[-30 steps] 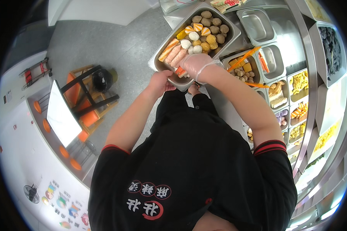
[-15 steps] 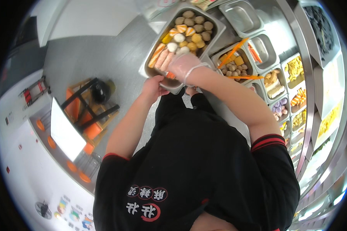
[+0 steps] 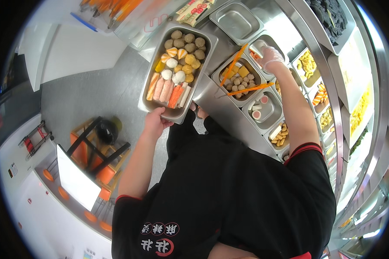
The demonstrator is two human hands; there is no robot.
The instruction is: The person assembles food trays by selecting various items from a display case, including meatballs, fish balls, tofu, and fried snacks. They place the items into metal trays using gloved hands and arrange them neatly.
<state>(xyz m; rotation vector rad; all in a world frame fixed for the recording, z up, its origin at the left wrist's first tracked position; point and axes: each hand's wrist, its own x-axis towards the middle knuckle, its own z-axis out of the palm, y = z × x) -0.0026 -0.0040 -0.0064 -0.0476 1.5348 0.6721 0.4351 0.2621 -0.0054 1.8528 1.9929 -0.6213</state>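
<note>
Pinching the tray with the left hand, hold it level left of the bin and handle the sticks there gently with the right hand, too unclear to tell if pinching.

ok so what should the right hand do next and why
Probably pinch the orange sticks in the small pan: the gloved right hand is at that pan, beside them, and the left hand holds the large tray, where similar sticks lie. Whether it grips any is unclear.
</note>
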